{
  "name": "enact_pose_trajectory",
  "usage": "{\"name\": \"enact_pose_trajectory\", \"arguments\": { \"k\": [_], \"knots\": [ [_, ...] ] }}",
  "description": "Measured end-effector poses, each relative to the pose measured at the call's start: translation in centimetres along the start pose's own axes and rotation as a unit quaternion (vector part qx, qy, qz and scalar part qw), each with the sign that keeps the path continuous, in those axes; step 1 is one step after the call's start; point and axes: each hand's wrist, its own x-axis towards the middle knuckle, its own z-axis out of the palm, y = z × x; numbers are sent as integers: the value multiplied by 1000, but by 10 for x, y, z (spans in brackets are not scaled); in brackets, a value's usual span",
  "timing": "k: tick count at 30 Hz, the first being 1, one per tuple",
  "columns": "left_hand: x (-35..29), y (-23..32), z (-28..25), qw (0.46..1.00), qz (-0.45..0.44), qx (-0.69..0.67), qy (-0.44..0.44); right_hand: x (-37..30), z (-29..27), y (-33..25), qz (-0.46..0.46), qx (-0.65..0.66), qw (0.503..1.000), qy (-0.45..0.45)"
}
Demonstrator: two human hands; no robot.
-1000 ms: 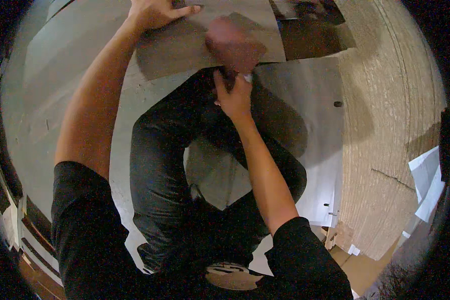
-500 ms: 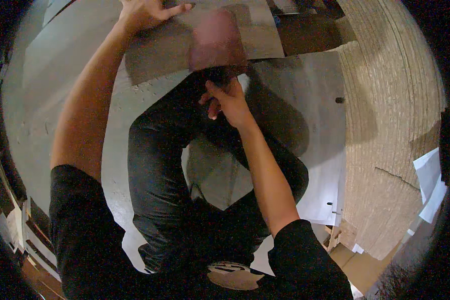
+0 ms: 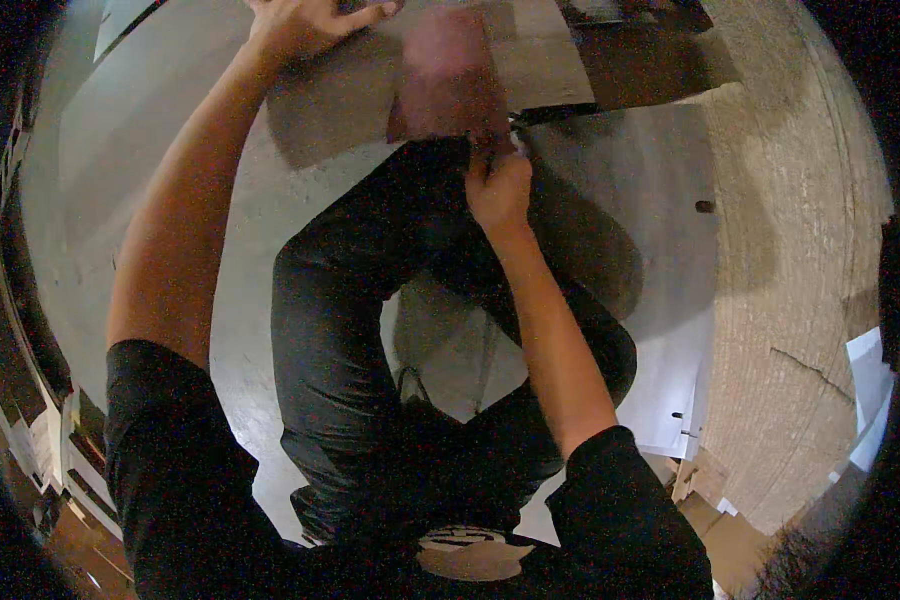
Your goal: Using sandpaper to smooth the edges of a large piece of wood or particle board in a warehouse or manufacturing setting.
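Observation:
My left hand [image 3: 305, 28] lies flat with its thumb stretched out, on a grey-brown sheet [image 3: 320, 120] at the top of the view; its fingertips run toward the frame edge. Beside it, to the right, is a reddish-brown rectangular piece [image 3: 448, 75], somewhat blurred. At that piece's lower right corner my right hand [image 3: 502, 190] is closed, thumb toward the left. What sits in its fingers is hidden; a small pale bit [image 3: 517, 143] shows by the fingertips.
My bent legs [image 3: 335, 330] in black trousers rest on a smooth grey surface [image 3: 235, 290]. A wood-grained board [image 3: 790, 250] runs along the right, with white paper [image 3: 868, 375] at its outer edge. Stacked scraps [image 3: 55, 450] stand at the far left. A dark brown piece [image 3: 650, 60] lies at top right.
My right hand has moved up to the reddish-brown piece's lower corner, and its loosely spread fingers have closed. My left hand remains flat on the sheet. The whole view has shifted slightly.

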Motion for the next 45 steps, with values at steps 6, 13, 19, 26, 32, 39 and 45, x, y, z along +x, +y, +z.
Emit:
{"name": "enact_pose_trajectory", "arguments": {
  "k": [6,13,19,26,32,39,45],
  "knots": [
    [1,1,1,996,-31,12,-82,-97,-72,50,62,-129,975,-167],
    [1,-11,-3,997,-24,2,-69,-148,-94,-10,290,101,943,129],
    [8,-2,1,997,-9,-18,-70,-62,-111,-14,-96,-67,983,141],
    [15,0,6,996,-22,22,-89,32,-36,-35,61,-208,962,-166],
    [17,5,10,998,-9,4,-58,24,-26,-9,0,-83,989,-126],
    [16,-4,14,998,22,-25,-46,4,-1,-7,174,267,929,-190],
    [25,-5,15,998,-16,19,-54,25,23,-16,269,318,908,-42]
  ]
}}
